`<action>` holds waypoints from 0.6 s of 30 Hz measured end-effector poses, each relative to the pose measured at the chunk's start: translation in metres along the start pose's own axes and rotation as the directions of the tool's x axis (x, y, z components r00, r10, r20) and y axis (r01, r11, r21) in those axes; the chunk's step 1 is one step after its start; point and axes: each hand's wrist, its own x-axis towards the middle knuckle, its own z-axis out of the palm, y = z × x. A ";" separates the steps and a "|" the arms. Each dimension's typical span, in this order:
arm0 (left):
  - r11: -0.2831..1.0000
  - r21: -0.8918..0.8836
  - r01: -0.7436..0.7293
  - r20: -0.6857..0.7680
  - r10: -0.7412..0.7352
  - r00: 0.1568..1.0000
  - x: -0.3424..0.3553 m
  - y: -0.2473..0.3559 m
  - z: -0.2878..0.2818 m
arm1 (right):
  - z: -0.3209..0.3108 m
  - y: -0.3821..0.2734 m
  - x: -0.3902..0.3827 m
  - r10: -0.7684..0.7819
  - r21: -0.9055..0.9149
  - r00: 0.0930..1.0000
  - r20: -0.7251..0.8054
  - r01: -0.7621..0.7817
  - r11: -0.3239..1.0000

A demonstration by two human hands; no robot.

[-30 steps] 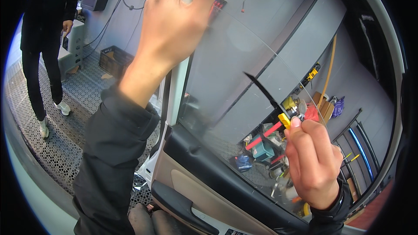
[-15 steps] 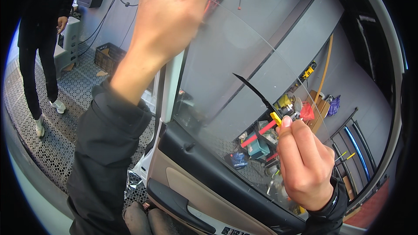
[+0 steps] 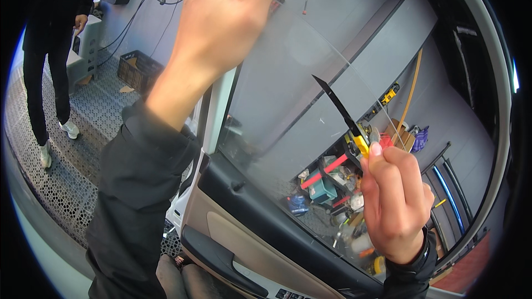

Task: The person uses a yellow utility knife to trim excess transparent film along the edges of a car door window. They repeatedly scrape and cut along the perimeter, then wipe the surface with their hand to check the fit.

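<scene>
My right hand grips a yellow-handled utility knife, its black blade pointing up and left against the car door's window glass. My left hand is raised high, fingers spread, pressing on the upper edge of the glass by the white door frame. The dark sleeve of my left arm runs down the middle left. The door's inner trim with its black top and beige panel lies below both hands.
Through the glass I see a pile of tools and boxes on the floor and an orange hose. A person in dark clothes stands at the far left on perforated floor tiles, near a black crate.
My right hand with the knife has shifted slightly left and down along the glass. My left hand stays on the glass's upper edge; the view has tilted a little.
</scene>
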 end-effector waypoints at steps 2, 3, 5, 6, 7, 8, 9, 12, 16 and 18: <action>1.000 -0.003 0.011 0.010 -0.011 1.000 0.001 0.004 0.000 | 0.004 0.000 0.001 -0.005 -0.072 1.000 0.007 0.006 0.997; 0.998 0.056 -0.002 -0.020 0.003 1.000 -0.002 0.005 0.005 | 0.009 0.001 0.002 -0.075 -0.115 0.997 -0.020 0.072 0.991; 0.994 0.109 -0.022 -0.057 0.029 0.998 -0.004 0.006 0.009 | 0.011 -0.001 0.002 -0.104 -0.149 0.994 -0.045 0.097 0.984; 0.994 0.102 -0.031 -0.063 0.038 0.997 -0.004 0.005 0.010 | 0.011 -0.002 0.001 -0.100 -0.153 0.995 -0.026 0.095 0.984; 0.994 0.103 -0.040 -0.062 0.046 0.997 -0.004 0.004 0.011 | 0.009 -0.004 0.000 -0.096 -0.157 0.995 -0.007 0.094 0.983; 0.993 0.104 -0.048 -0.061 0.055 0.997 -0.004 0.003 0.011 | 0.008 -0.005 -0.001 -0.092 -0.161 0.996 0.013 0.093 0.983; 0.992 0.112 -0.057 -0.052 0.063 0.997 -0.004 0.001 0.011 | 0.003 -0.008 -0.003 -0.072 -0.148 0.994 0.078 0.083 0.985; 0.999 0.014 -0.029 -0.010 0.029 1.000 0.000 -0.004 0.004 | -0.001 -0.011 -0.007 -0.056 -0.134 0.985 0.166 0.079 0.988; 0.999 0.011 -0.033 -0.003 0.033 0.999 0.003 -0.008 0.002 | 0.008 -0.005 -0.009 -0.119 -0.160 0.990 0.071 0.129 0.979; 1.000 0.008 -0.025 -0.009 0.025 1.000 0.002 -0.008 0.004 | 0.013 -0.001 -0.011 -0.151 -0.180 0.988 0.023 0.153 0.972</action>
